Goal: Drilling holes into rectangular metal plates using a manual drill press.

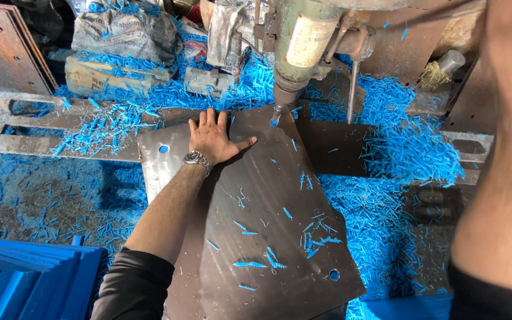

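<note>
The left hand lies flat on the steel plate, palm down, fingers close together and the thumb spread out toward the drill; it grips nothing, only presses on the sheet. A metal watch sits at the wrist just behind it, and a dark sleeve covers the upper arm.

Just beyond the thumb tip, the drill bit meets the plate at a hole near its far edge, under the green drill head. A second hole shows on the plate just left of the hand, and a third lies well back from it, near the plate's close corner.

The right forearm rises along the picture's right edge (the hand itself runs out of view at the top, so its grip cannot be told).

Blue shavings lie thick all around the plate and thinly on it. Blue panels are stacked well behind the left elbow.
</note>
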